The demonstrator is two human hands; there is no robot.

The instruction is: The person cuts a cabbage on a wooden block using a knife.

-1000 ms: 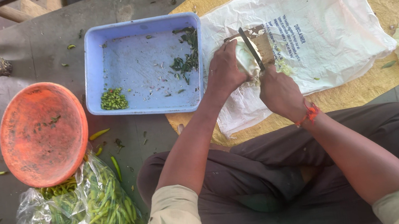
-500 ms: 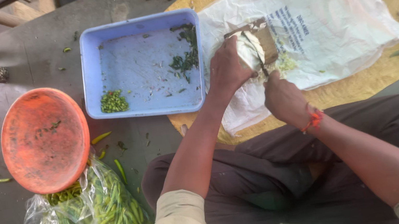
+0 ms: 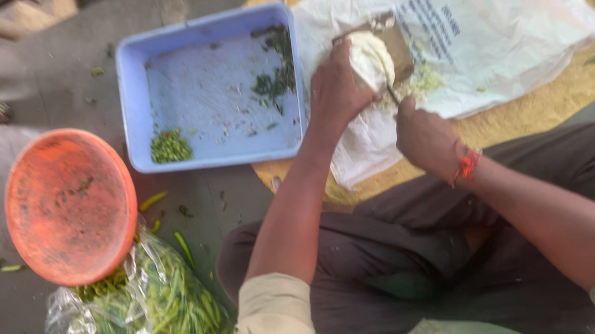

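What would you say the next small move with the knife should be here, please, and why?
Probably another downward slice, close to the cut edge. The left hand presses the pale cabbage piece onto the small board, the right hand has the knife beside it, and shreds already lie there.

A pale, round cabbage piece [image 3: 372, 57] sits on a small brown board [image 3: 395, 41]. The board lies on a white plastic sheet [image 3: 494, 12], near the sheet's left edge. A little pile of cut cabbage bits [image 3: 422, 81] lies just beside the board. A thin knife [image 3: 390, 92] touches the cabbage's lower side.
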